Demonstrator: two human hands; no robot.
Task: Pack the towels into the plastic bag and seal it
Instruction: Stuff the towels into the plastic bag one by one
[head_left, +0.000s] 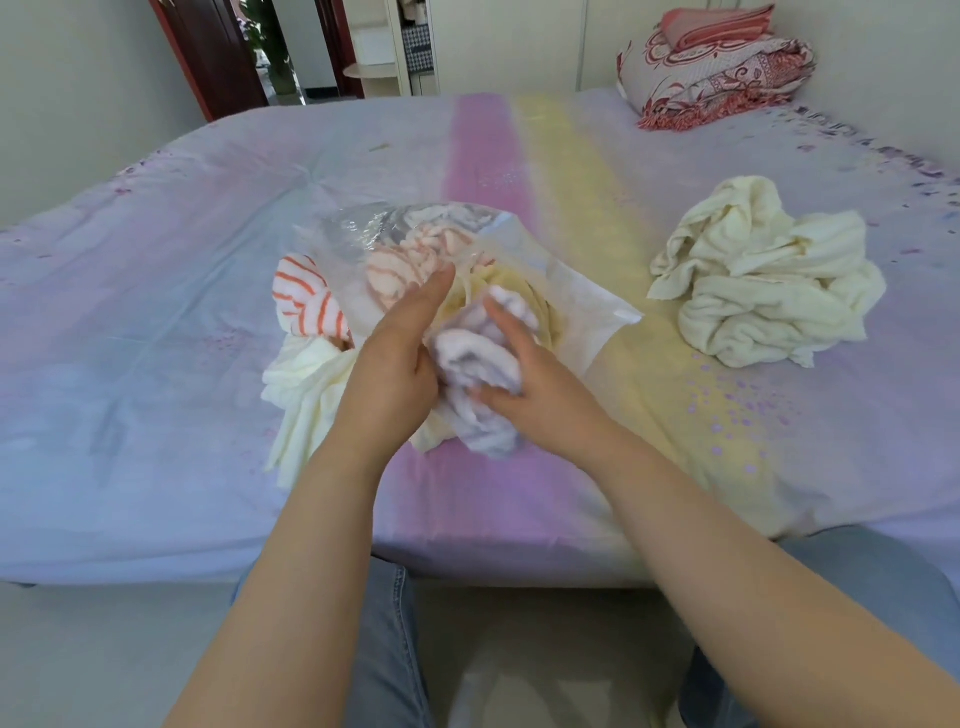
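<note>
While both hands press a pale towel (475, 374), open bed (156, 312) surrounds them.

folded red-patterned bedding (717, 78) lies on the pastel bed sheet (156, 260)

Plastic bag (363, 234) – clear, glossy, crinkled; towels (763, 280) – soft matt terry cloth.

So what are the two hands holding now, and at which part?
Both hands, left and right, hold the bunched white-lavender towel by its sides, at the plastic bag mouth.
</note>
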